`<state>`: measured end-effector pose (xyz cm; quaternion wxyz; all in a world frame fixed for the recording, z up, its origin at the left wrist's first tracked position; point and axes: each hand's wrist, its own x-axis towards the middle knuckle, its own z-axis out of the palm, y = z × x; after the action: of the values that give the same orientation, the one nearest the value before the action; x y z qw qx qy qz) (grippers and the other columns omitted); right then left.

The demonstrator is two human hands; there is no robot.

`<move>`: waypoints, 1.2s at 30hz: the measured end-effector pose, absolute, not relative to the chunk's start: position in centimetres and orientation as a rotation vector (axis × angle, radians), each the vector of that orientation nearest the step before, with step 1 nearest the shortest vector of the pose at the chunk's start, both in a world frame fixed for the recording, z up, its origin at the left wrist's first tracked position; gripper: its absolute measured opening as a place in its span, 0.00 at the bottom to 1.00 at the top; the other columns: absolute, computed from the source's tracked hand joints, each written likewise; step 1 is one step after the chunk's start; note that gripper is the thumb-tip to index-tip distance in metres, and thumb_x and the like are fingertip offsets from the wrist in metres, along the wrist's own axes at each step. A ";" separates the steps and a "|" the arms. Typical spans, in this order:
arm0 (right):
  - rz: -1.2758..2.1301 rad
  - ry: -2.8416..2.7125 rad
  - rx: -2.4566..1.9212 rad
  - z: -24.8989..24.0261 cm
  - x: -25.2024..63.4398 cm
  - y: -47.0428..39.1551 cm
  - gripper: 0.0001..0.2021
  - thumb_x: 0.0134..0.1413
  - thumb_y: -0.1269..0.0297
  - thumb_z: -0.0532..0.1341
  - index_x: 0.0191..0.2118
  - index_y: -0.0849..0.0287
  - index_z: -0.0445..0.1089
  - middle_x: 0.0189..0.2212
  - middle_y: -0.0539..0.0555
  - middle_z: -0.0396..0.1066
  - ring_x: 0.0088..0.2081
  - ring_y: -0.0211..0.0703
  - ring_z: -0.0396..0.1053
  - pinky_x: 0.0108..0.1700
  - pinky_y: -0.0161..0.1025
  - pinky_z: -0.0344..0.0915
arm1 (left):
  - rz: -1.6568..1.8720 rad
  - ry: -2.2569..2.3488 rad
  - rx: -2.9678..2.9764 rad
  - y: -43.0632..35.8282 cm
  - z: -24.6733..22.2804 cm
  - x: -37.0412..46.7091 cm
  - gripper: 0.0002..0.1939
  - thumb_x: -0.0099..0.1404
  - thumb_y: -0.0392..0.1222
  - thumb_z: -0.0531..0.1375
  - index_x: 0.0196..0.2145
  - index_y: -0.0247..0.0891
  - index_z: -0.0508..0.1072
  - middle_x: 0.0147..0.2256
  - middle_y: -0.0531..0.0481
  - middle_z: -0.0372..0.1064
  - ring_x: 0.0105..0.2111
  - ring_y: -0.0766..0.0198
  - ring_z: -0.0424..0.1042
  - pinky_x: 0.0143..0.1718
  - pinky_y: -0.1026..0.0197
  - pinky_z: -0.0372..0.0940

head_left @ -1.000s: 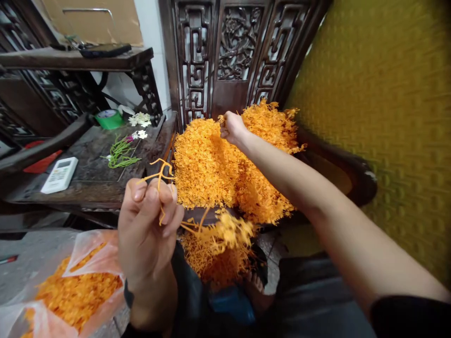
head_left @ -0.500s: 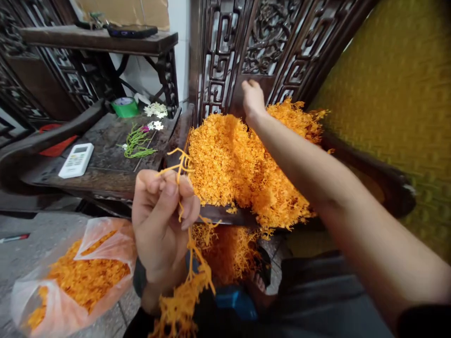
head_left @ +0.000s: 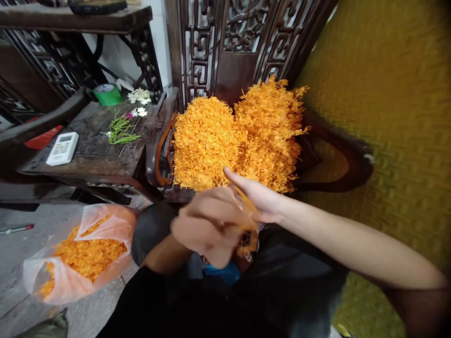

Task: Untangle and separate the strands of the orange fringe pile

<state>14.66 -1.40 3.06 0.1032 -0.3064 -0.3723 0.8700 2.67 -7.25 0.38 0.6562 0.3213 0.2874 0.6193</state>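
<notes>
apparently the work with the orange strand [head_left: 248,202] is partway through a piece: it shows as a blurred streak between the two hands, in front of the seat and above the lap, so how much of it is finished cannot be told. judging by the two large orange heaps, the left one [head_left: 207,141] and the right one [head_left: 273,131], plenty has been gathered, though whether they are finished or waiting is unclear.

the hands are together, overlapping in view. the left hand [head_left: 207,225] is smeared by motion, its fingers seemingly bent near the strand; how tightly they close cannot be told. the right hand [head_left: 259,195] has its thumb raised away from the palm, with the strand across or just before that palm, and its fingers hidden behind the left.

farther out, the heaps sit side by side, touching, on a carved dark chair [head_left: 237,70]. loose orange bits [head_left: 88,256] fill a plastic bag [head_left: 114,216] on the floor.
</notes>
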 end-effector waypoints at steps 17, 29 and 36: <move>1.481 -1.025 -0.783 2.0 20.7 0.3 0.16 0.51 0.56 0.74 0.40 0.56 0.73 0.28 0.49 0.77 0.26 0.40 0.77 0.32 0.40 0.78 | 1.704 1.368 1.691 -3.9 1.1 -0.9 0.14 0.73 0.50 0.56 0.45 0.38 0.76 0.43 0.45 0.80 0.35 0.61 0.81 0.36 0.58 0.77; 1.588 -1.259 -0.877 0.2 19.8 -0.6 0.15 0.50 0.56 0.75 0.37 0.59 0.73 0.28 0.50 0.76 0.26 0.38 0.75 0.29 0.37 0.77 | 1.272 1.110 1.422 -0.7 0.4 1.1 0.18 0.67 0.55 0.64 0.32 0.35 0.77 0.29 0.49 0.78 0.29 0.64 0.77 0.35 0.62 0.73; 1.428 -1.307 -0.899 0.6 20.6 -0.7 0.13 0.53 0.55 0.73 0.35 0.57 0.73 0.23 0.49 0.74 0.23 0.37 0.71 0.24 0.36 0.72 | 1.070 0.856 1.092 -0.1 1.1 -0.8 0.18 0.62 0.55 0.68 0.30 0.36 0.76 0.26 0.48 0.76 0.26 0.63 0.76 0.28 0.62 0.72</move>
<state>20.64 -0.74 0.61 0.4826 -0.3691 -0.5363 0.5859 -0.80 -0.15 1.13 0.6403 0.4787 0.3751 0.4691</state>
